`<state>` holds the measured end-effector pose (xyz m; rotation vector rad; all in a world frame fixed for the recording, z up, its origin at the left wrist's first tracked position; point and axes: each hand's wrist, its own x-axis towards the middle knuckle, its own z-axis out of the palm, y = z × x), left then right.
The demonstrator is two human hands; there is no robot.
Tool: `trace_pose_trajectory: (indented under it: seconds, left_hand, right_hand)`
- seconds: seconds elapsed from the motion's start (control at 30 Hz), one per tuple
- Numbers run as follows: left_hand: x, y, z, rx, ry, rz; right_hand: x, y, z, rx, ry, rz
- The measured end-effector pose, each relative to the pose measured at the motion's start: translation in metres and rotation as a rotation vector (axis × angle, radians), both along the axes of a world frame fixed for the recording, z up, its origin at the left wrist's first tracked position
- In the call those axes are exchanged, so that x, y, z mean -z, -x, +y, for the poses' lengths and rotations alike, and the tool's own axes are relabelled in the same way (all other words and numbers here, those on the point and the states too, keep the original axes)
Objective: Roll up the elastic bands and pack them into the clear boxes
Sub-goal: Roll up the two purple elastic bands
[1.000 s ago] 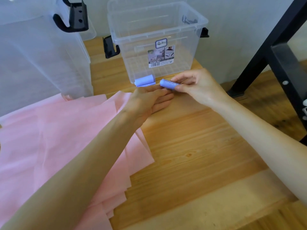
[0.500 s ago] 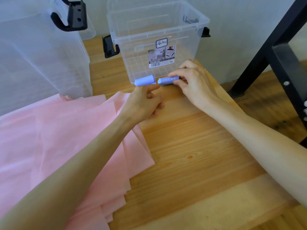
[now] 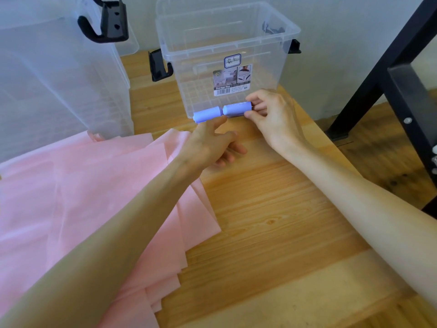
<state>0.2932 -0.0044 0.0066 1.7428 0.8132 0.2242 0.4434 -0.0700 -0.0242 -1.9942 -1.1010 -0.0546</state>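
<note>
1. lilac rolls — two rolled elastic bands lie end to end on the wooden table [image 3: 272, 209], against the foot of the small clear box [image 3: 227, 43].
2. the right hand [image 3: 274, 117] pinches the right roll [image 3: 236, 109] between thumb and curled fingers.
3. the left hand [image 3: 210, 143] touches the left roll [image 3: 206, 116] with its forefinger; the other fingers are loosely curled, holding nothing.
4. a larger clear box [image 3: 59, 79] stands to the left, pink sheets [image 3: 94, 197] spread up to its base.
5. bare wood runs toward the near edge — a black frame [image 3: 383, 74] bounds the right.

left hand [image 3: 208, 144]: bare, no rings | right hand [image 3: 272, 117]: bare | forearms: unsleeved
</note>
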Motion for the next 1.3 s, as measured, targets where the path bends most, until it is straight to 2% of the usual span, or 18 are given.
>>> trace_pose_trajectory:
  seconds: [0.37, 0.67, 0.87, 1.13, 1.3]
  left_hand:
    - [-0.001, 0.0, -0.001, 0.002, 0.04, -0.01]
    - [-0.002, 0.0, -0.002, 0.014, 0.072, -0.033]
    - [-0.002, 0.005, 0.0, -0.005, 0.071, -0.048]
    - [-0.013, 0.044, -0.004, -0.025, 0.013, -0.118]
    - [-0.012, 0.084, -0.008, -0.041, -0.109, -0.173]
  right_hand:
    - [0.003, 0.001, -0.001, 0.015, -0.014, 0.028]
    - [0.007, -0.002, 0.004, 0.016, -0.032, -0.086]
    - [0.002, 0.002, -0.006, 0.02, -0.043, -0.032]
    - [-0.008, 0.022, -0.029, 0.041, -0.035, -0.046]
    - [-0.015, 0.056, -0.045, -0.012, -0.027, -0.02]
